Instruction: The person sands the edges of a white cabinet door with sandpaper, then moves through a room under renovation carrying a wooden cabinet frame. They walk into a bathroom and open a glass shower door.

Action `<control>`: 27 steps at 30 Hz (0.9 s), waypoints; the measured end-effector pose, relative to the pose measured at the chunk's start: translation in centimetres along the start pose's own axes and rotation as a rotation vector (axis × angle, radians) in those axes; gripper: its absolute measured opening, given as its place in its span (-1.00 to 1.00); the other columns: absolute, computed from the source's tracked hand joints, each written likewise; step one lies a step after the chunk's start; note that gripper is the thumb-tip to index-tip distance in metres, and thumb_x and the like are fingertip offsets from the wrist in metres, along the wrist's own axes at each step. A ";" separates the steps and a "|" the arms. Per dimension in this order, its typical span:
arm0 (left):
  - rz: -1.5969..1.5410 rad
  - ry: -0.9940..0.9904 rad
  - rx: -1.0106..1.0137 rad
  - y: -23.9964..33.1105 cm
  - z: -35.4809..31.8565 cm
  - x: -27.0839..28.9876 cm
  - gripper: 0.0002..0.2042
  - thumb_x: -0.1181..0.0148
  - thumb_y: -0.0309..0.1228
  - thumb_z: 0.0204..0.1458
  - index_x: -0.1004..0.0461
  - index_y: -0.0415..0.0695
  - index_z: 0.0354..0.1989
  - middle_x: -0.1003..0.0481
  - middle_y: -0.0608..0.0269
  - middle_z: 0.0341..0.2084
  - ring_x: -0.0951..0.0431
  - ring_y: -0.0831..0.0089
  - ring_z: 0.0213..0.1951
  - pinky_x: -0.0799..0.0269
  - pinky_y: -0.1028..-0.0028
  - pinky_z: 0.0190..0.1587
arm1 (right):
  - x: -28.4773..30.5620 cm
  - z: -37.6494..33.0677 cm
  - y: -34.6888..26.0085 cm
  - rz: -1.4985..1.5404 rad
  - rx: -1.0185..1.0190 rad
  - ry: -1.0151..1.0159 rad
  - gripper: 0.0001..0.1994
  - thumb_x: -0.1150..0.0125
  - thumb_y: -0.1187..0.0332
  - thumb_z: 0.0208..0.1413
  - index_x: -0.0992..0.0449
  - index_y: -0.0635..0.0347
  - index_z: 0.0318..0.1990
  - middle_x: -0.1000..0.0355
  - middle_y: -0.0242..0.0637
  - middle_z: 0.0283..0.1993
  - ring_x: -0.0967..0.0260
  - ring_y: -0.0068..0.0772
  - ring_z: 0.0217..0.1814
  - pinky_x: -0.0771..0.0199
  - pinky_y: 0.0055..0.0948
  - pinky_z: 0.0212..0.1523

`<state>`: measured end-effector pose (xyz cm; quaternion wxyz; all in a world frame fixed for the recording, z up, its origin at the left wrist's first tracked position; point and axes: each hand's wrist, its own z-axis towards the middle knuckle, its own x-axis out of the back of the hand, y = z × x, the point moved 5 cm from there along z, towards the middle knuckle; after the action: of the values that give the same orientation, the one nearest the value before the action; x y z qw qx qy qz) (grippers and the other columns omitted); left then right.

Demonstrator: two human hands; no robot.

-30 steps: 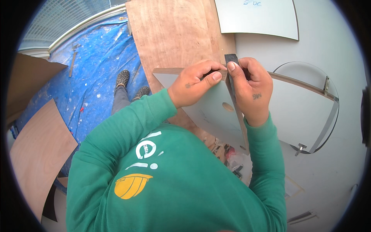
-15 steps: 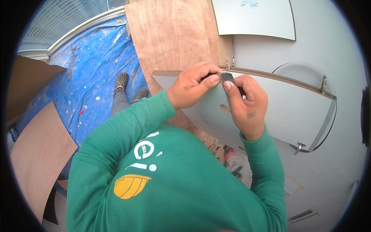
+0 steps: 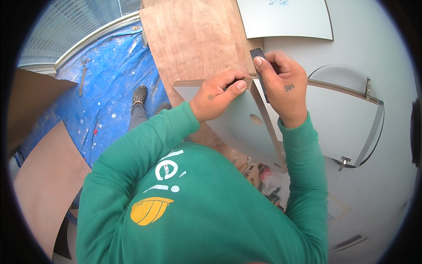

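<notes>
My left hand (image 3: 216, 96) is closed over the top corner of a white cabinet door panel (image 3: 237, 121) with a brown wood edge and a round hinge hole. The panel stands on edge, tilted, in front of my body. In my right hand (image 3: 285, 86) is a narrow dark sanding block (image 3: 257, 53), pinched between thumb and fingers. It lies along the panel's side edge, just right of my left fingertips; whether it touches the edge is hard to tell. Behind my right hand lies a second white panel (image 3: 336, 119) with metal hinges (image 3: 344, 163).
A large plywood sheet (image 3: 193, 39) extends beyond the panels, with a white board (image 3: 285, 20) at its right. Blue sheeting (image 3: 114, 88) covers the floor at left, near another plywood piece (image 3: 48, 163). Plastic and clutter (image 3: 269, 182) lie below the panel.
My right hand has moved slightly up and right with the sanding block, showing more of its length. The held panel has turned, exposing its side edge. My left hand stays on the corner.
</notes>
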<state>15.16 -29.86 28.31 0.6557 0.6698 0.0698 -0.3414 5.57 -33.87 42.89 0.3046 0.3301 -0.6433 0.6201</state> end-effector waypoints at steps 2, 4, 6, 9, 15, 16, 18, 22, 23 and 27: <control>-0.007 0.001 0.028 0.1 0.0 0.0 -0.74 -0.12 -0.28 0.31 -0.52 -0.21 -0.01 -0.49 0.28 -0.24 -0.45 0.53 -0.17 -0.38 0.48 -0.06 | 2.0 0.5 -0.2 0.089 -0.004 0.088 -0.81 -0.29 0.40 0.18 -0.50 0.29 -0.43 -0.32 -0.46 -0.57 -0.17 -0.68 -0.53 -0.16 -0.54 -0.53; -0.004 -0.011 0.056 0.5 -0.2 -0.2 -0.74 -0.10 -0.28 0.32 -0.50 -0.20 0.02 -0.48 0.34 -0.24 -0.40 0.61 -0.19 -0.35 0.52 -0.10 | 4.1 -0.5 -0.1 0.133 -0.076 0.135 -0.83 -0.31 0.37 0.20 -0.53 0.27 -0.38 -0.36 -0.53 -0.53 -0.18 -0.76 -0.51 -0.17 -0.62 -0.51; 0.188 -0.011 0.013 1.7 -0.3 -0.4 -0.76 -0.12 -0.30 0.28 -0.51 -0.21 -0.06 -0.47 0.36 -0.30 -0.38 0.62 -0.24 -0.34 0.52 -0.16 | 5.9 -2.1 0.5 0.164 -0.120 0.195 -0.84 -0.31 0.37 0.21 -0.53 0.26 -0.36 -0.37 -0.53 -0.52 -0.19 -0.77 -0.50 -0.18 -0.65 -0.50; 0.196 0.061 0.071 2.5 0.0 -1.1 -0.80 -0.16 -0.31 0.25 -0.54 -0.22 -0.25 -0.45 0.38 -0.42 -0.37 0.62 -0.34 -0.31 0.51 -0.28 | 7.6 -5.3 2.8 0.226 -0.170 0.233 -0.85 -0.31 0.39 0.22 -0.53 0.27 -0.33 -0.40 -0.53 -0.48 -0.23 -0.77 -0.46 -0.22 -0.66 -0.45; 0.243 0.237 0.345 3.0 1.2 -1.3 -0.59 -0.07 -0.14 0.29 -0.51 -0.18 -0.52 -0.42 0.38 -0.56 -0.36 0.61 -0.41 -0.27 0.54 -0.32 | 9.8 -11.9 6.7 0.376 -0.246 0.402 -0.87 -0.32 0.42 0.22 -0.51 0.27 -0.30 -0.41 -0.53 -0.42 -0.25 -0.77 -0.41 -0.26 -0.69 -0.37; 0.260 0.258 0.400 3.1 1.3 -1.3 -0.54 -0.04 -0.10 0.31 -0.51 -0.18 -0.54 -0.43 0.36 -0.56 -0.37 0.60 -0.42 -0.27 0.54 -0.32 | 10.1 -13.0 7.3 0.394 -0.255 0.430 -0.87 -0.32 0.42 0.22 -0.51 0.27 -0.31 -0.41 -0.53 -0.42 -0.24 -0.77 -0.40 -0.26 -0.69 -0.37; 0.272 0.271 0.363 3.1 1.1 -1.1 -0.48 0.05 -0.02 0.33 -0.52 -0.19 -0.52 -0.45 0.31 -0.56 -0.39 0.54 -0.42 -0.29 0.51 -0.29 | 10.7 -15.2 9.0 0.426 -0.271 0.487 -0.87 -0.33 0.43 0.22 -0.51 0.27 -0.31 -0.40 -0.54 -0.42 -0.24 -0.77 -0.40 -0.26 -0.69 -0.36; 0.067 0.213 0.300 0.9 0.9 1.1 -0.47 0.11 -0.02 0.34 -0.52 -0.22 -0.47 -0.49 0.22 -0.52 -0.43 0.44 -0.36 -0.30 0.46 -0.18 | 11.6 -18.9 11.3 0.507 -0.271 0.625 -0.87 -0.33 0.43 0.22 -0.50 0.26 -0.31 -0.40 -0.53 -0.40 -0.23 -0.76 -0.39 -0.25 -0.69 -0.36; 0.061 0.175 0.268 1.3 0.9 0.8 -0.51 0.09 -0.06 0.32 -0.54 -0.24 -0.43 -0.52 0.20 -0.48 -0.44 0.44 -0.33 -0.31 0.45 -0.15 | 12.1 -20.0 12.2 0.522 -0.274 0.657 -0.87 -0.33 0.43 0.22 -0.50 0.25 -0.30 -0.40 -0.53 -0.39 -0.22 -0.76 -0.39 -0.25 -0.69 -0.36; 0.239 0.077 0.136 3.1 0.5 -0.4 -0.66 -0.02 -0.24 0.24 -0.58 -0.31 -0.27 -0.59 0.13 -0.31 -0.49 0.41 -0.18 -0.33 0.43 -0.02 | 13.6 -24.3 14.2 0.561 -0.345 0.809 -0.87 -0.32 0.43 0.23 -0.50 0.26 -0.31 -0.39 -0.53 -0.39 -0.20 -0.76 -0.39 -0.22 -0.68 -0.36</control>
<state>16.33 -30.61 31.19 0.6417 0.7287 -0.0086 -0.2392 -14.37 -10.04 46.42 0.4008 -0.1758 -0.6308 0.6407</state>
